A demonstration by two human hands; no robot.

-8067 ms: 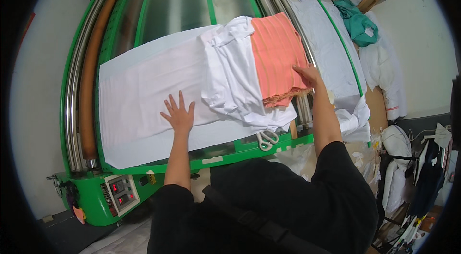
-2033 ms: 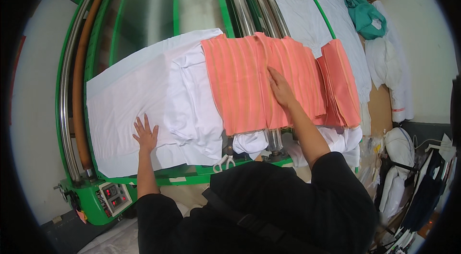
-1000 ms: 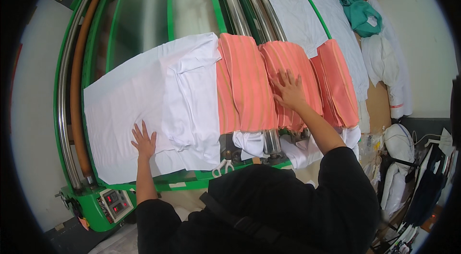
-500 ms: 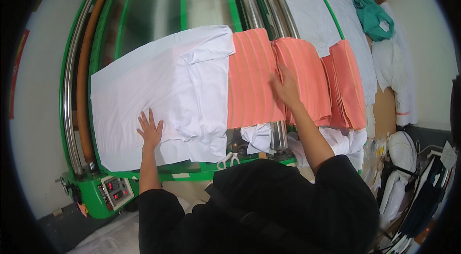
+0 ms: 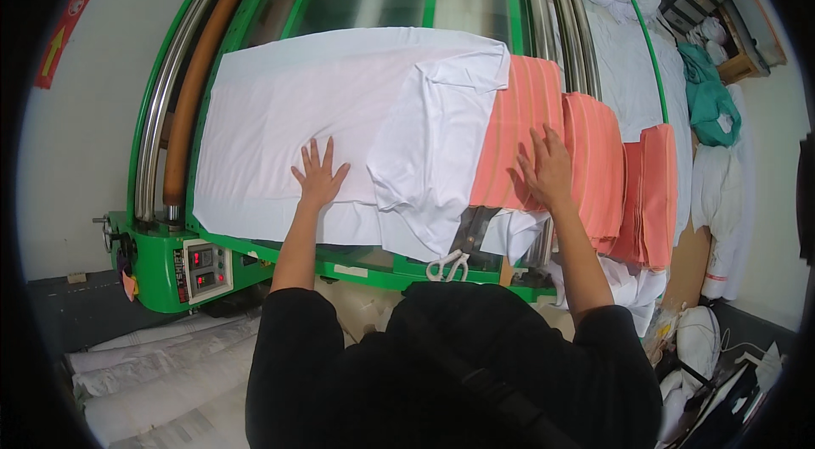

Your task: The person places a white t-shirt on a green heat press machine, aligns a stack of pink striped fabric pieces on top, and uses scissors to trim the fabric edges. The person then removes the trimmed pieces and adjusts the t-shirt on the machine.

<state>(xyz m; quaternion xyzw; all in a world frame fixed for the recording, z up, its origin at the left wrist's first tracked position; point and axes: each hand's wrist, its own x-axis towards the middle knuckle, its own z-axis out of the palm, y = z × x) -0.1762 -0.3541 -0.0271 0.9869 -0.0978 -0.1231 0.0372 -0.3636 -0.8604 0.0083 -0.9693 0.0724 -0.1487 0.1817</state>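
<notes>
My left hand lies with fingers spread on a large white cloth, which is smooth at the left and folded over with wrinkles at its right. To the right, a coral striped fabric piece extends from beneath the white cloth's edge. My right hand is over this piece, fingers apart and holding nothing; whether every fingertip touches it, I cannot tell. Just right of that hand sits a folded coral striped stack, and beyond it another coral stack.
White-handled scissors lie at the near edge of the green-framed machine. Metal rollers run along its right, an orange-brown roller along its left. A control panel faces me at lower left. Green cloth hangs at right.
The view has swung left. My right hand has left the gap between two coral pieces and moved onto the left one. My left hand stays spread on the white cloth.
</notes>
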